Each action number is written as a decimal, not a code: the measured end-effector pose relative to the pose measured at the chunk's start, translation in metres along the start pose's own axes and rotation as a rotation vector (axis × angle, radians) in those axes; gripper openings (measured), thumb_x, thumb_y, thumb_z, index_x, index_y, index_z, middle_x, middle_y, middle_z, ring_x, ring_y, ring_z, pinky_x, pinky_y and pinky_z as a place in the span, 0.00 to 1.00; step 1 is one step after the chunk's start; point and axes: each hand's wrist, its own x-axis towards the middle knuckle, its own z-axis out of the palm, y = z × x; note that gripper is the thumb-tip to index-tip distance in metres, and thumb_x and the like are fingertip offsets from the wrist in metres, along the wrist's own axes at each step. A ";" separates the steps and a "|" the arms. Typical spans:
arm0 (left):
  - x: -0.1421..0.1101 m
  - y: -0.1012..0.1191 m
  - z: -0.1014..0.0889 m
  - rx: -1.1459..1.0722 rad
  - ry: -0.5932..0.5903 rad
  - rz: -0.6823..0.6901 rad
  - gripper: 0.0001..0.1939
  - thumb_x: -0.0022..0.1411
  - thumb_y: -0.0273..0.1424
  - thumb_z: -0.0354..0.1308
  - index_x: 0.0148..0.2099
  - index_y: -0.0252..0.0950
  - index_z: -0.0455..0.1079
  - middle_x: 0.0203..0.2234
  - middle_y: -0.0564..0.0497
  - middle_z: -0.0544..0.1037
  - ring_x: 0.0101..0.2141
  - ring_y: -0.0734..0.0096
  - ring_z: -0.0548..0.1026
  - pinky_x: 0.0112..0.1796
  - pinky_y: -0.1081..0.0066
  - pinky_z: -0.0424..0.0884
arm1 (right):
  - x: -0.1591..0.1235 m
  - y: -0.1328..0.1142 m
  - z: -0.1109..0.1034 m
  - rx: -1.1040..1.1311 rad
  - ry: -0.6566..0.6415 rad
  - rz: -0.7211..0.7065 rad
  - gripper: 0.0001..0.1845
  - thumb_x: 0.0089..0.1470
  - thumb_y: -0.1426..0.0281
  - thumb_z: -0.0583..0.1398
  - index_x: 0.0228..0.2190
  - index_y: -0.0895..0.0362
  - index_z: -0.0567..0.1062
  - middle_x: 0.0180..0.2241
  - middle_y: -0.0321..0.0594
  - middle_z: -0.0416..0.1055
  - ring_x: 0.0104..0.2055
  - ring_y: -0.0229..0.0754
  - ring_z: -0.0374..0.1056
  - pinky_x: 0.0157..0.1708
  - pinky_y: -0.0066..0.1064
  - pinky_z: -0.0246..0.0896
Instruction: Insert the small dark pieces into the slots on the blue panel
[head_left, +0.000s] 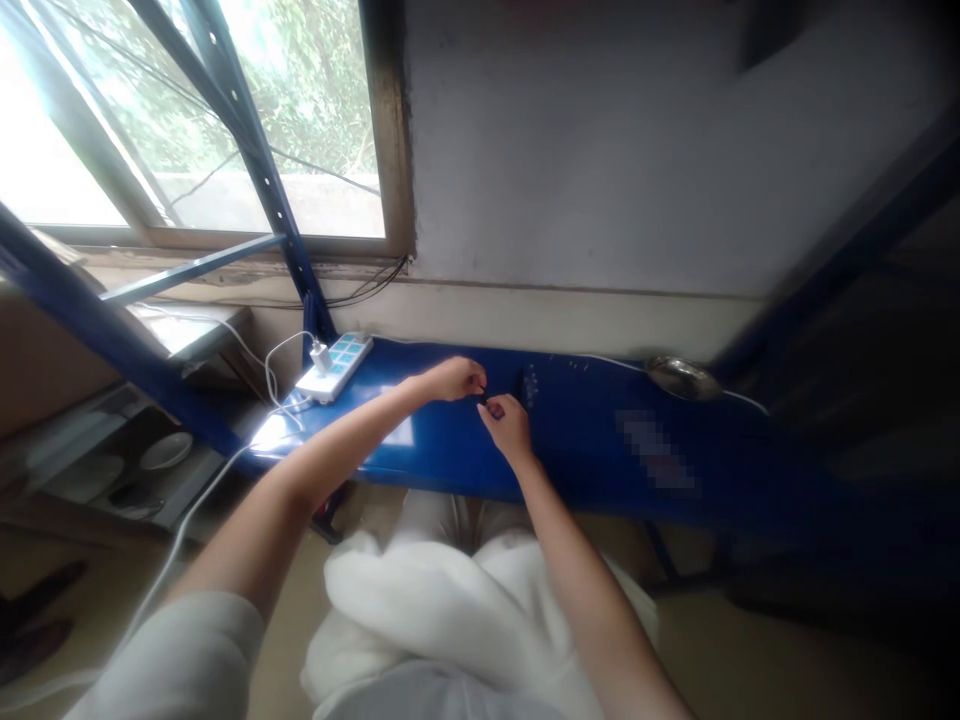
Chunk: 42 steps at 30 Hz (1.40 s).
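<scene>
Both of my hands meet over a blue shelf board (585, 440). My left hand (454, 380) is closed in a pinch, fingertips touching a tiny dark object (487, 400). My right hand (508, 425) is also closed, pinching the same small dark piece from below. What the piece is cannot be made out. Just right of the hands lies a cluster of small dark parts (528, 385) on the board.
A white power strip (335, 366) with a plugged-in charger and white cable lies at the board's left end. A metal dish (681, 377) sits at the right by the wall. Blue rack struts (247, 150) cross the window. White cloth (450, 610) covers my lap.
</scene>
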 end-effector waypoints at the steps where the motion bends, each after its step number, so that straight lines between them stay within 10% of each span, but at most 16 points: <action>1: 0.002 0.000 -0.002 0.036 -0.031 0.018 0.06 0.51 0.26 0.57 0.34 0.35 0.73 0.28 0.51 0.76 0.28 0.74 0.71 0.28 0.77 0.63 | -0.001 0.001 0.001 0.018 0.010 0.005 0.09 0.50 0.66 0.55 0.27 0.58 0.72 0.26 0.38 0.66 0.27 0.36 0.61 0.31 0.28 0.59; 9: 0.006 -0.023 -0.024 0.304 0.064 -0.146 0.08 0.52 0.25 0.54 0.34 0.35 0.73 0.36 0.48 0.75 0.40 0.65 0.70 0.39 0.69 0.60 | -0.009 0.022 0.011 0.077 0.151 -0.038 0.11 0.52 0.66 0.53 0.33 0.60 0.72 0.28 0.40 0.67 0.26 0.36 0.61 0.30 0.29 0.61; 23: -0.003 -0.067 0.003 0.410 -0.009 -0.374 0.07 0.51 0.25 0.55 0.33 0.35 0.73 0.38 0.45 0.71 0.43 0.59 0.65 0.41 0.63 0.56 | -0.024 0.035 0.019 0.010 0.184 -0.112 0.10 0.54 0.69 0.51 0.31 0.58 0.72 0.29 0.42 0.69 0.29 0.38 0.63 0.33 0.31 0.61; 42: -0.006 -0.073 0.001 0.436 -0.070 -0.415 0.08 0.49 0.24 0.55 0.34 0.35 0.73 0.38 0.44 0.71 0.43 0.58 0.64 0.42 0.63 0.56 | -0.026 0.038 0.021 -0.019 0.181 -0.116 0.10 0.54 0.70 0.51 0.30 0.58 0.72 0.28 0.41 0.69 0.28 0.38 0.63 0.31 0.30 0.61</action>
